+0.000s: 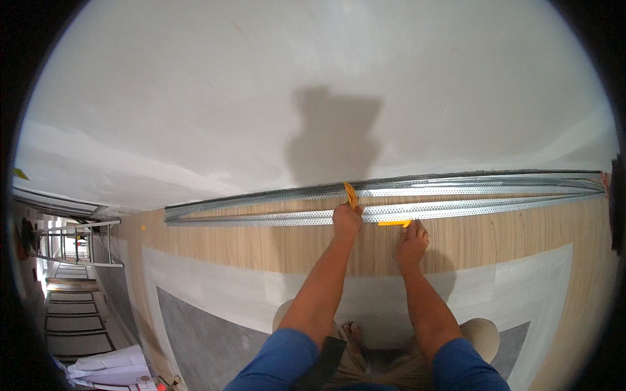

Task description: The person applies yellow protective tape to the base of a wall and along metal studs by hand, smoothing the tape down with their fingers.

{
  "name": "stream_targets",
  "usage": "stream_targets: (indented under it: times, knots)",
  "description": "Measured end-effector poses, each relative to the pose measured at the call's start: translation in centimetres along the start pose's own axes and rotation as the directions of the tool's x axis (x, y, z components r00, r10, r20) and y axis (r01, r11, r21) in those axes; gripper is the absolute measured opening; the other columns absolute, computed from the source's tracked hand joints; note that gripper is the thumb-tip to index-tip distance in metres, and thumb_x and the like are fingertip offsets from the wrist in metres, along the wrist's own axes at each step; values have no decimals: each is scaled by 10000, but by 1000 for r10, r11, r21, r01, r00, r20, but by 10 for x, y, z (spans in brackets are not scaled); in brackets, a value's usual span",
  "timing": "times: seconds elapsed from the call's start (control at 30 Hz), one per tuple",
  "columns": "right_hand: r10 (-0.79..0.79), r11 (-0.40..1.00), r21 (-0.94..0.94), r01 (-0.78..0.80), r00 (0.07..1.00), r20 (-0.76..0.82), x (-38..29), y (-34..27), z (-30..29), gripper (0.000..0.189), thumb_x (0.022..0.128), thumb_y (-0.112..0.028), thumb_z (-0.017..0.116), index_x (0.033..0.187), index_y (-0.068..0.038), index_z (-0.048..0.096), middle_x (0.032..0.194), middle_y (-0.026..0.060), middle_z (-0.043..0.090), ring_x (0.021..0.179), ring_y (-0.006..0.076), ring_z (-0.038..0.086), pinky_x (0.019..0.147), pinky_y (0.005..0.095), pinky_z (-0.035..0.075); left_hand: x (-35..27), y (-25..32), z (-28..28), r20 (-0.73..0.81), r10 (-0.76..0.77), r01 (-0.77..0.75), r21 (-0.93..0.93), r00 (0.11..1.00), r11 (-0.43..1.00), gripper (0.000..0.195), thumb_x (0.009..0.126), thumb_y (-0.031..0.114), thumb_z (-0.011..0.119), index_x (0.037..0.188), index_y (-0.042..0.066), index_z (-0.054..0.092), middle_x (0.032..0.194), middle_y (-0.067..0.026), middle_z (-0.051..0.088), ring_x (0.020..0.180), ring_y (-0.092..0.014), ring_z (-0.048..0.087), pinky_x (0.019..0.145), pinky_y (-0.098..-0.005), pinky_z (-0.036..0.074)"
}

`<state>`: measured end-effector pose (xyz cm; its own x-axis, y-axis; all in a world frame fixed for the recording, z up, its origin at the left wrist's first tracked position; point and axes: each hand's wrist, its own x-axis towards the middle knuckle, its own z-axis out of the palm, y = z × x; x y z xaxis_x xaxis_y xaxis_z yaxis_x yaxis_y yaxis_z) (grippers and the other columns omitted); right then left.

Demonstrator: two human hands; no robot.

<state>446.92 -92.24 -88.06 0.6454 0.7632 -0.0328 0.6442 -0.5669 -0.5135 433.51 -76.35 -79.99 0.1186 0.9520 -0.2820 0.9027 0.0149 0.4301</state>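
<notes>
Long perforated metal strips point(433, 210), looking like corner beads, lie in a bundle along the foot of the wall, bowed apart in the middle. My left hand point(347, 218) is closed on a yellow band point(350, 193) at the bundle's middle, over the front strips. To its right, the fingers of my right hand point(413, 242) touch the end of a flat yellow strip point(393, 223) at the front edge of the bundle. The undersides of both hands are hidden.
A pale wall point(220, 107) rises behind the strips. Wood-look flooring point(220, 244) borders grey tiles point(210, 322). At the far left stand a metal ladder point(93, 244) and, lower down, a white sheet or bag point(110, 366). My knees are close behind my arms.
</notes>
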Motion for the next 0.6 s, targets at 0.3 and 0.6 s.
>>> stream_targets:
  times: [0.3, 0.6]
  knots:
    - [86, 982, -186, -44, 972, 220, -13, -31, -11, 623, 1000, -349, 371, 1458, 59, 264, 1560, 234, 153, 1441, 411, 127, 1128, 556, 159, 4, -24, -5, -8, -80, 80, 73, 997, 994, 480, 881, 416, 649, 891, -64, 667, 743, -213, 667, 679, -349, 664, 605, -428, 507]
    - [22, 974, -227, 23, 981, 193, -15, -34, -1, 828, 958, -480, 419, 1453, 130, 159, 1549, 294, 89, 1453, 421, 19, 1161, 535, 49, 22, -21, 21, 329, -256, 414, -782, 909, 465, 298, 917, 368, 623, 911, 70, 623, 673, -11, 514, 507, -130, 486, 427, -295, 408]
